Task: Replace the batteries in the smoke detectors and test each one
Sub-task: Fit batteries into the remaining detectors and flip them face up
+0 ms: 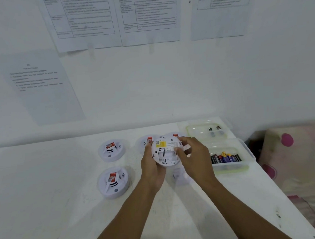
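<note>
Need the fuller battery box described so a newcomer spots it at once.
Go to the right end of the white table, where two clear, green-rimmed boxes sit one behind the other. Take the nearer box, just right of the right hand gripping a smoke detector: it holds a packed row of black and blue batteries, while the far box holds only two.

There is one camera, worn on the person's head. It looks forward and down over the white table (45,183), toward the wall (150,86) with papers (84,21). The left hand (152,170) and right hand (194,154), around a smoke detector (165,156), are close under it, in the middle of the view.
</note>
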Available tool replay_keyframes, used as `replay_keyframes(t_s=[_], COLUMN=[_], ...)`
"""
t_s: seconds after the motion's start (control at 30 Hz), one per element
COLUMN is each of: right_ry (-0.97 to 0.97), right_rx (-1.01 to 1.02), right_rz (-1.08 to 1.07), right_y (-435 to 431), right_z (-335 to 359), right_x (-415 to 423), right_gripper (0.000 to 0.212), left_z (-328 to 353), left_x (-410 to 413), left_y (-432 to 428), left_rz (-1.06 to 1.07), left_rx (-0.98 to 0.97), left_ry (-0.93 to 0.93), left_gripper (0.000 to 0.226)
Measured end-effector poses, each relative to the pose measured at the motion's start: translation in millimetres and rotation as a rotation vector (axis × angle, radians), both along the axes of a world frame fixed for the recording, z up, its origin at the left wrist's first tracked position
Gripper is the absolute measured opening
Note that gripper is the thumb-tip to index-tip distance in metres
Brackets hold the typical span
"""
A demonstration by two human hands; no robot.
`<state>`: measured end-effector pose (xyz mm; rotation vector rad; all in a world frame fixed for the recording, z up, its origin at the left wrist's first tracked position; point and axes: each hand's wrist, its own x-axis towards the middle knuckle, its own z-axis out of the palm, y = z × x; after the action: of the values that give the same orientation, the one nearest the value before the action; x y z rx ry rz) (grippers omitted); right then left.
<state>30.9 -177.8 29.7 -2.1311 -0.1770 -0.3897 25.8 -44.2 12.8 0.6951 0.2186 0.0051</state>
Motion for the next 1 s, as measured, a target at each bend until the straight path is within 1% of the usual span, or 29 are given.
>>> replay_keyframes(t_s=[0.1, 0.2, 0.27, 0.37, 0.5, 0.53, 0.6, 0.7, 0.8, 0.93, 1.0], right_ry=[-0.047, -0.020, -0.013, -0.027, -0.061, -0.034, 0.082, 0.232, 0.286, 0.339, 0.379], right_rx=[-0.034, -0.065, -0.123, -0.205, -0.181, -0.201, -0.259, -0.471, -0.584, -0.667, -0.684], right_rz=[0.016, 0.012, 0.008, 0.009, 0.012, 0.001, -0.017, -0.015, -0.035, -0.058, -0.067], right_y=[-12, -25, -30, -37, -66, -76, -96, -117, -124, -119, -117], right_z=[5, 2, -1, 1, 14, 18, 25, 28, 23, 18, 15], right_x=[11, 25, 34, 52, 94, 107, 133, 166, 187, 204, 210], right_gripper=[0.029, 0.026, 0.026, 0.023, 0.010, 0.008, 0.007, 0.005, 0.003, 0.004, 0.010], left_z=[3, 8, 10, 5, -7, -9, -12, -14, -13, -12, -13], left_x=[13, 25, 30, 42, 61, 64, 71, 79, 86, 93, 97], left_y=[-4, -10, -15, -18, -15, -15, -15, -18, -21, -23, -22], left_rz=[-0.122, -0.245, -0.316, -0.292, -0.240, -0.244, -0.243, -0.238, -0.245, -0.252, -0.249], left_rx=[-0.103, -0.161, -0.181, -0.207, -0.224, -0.231, -0.252, -0.268, -0.251, -0.250, -0.257], left_ry=[-0.009, 0.023, 0.027, 0.052, 0.057, 0.053, 0.047, 0.028, 0.035, 0.052, 0.063], left_gripper=[0.048, 0.063, 0.068, 0.068, 0.065, 0.063, 0.054, 0.050, 0.053, 0.057, 0.053])
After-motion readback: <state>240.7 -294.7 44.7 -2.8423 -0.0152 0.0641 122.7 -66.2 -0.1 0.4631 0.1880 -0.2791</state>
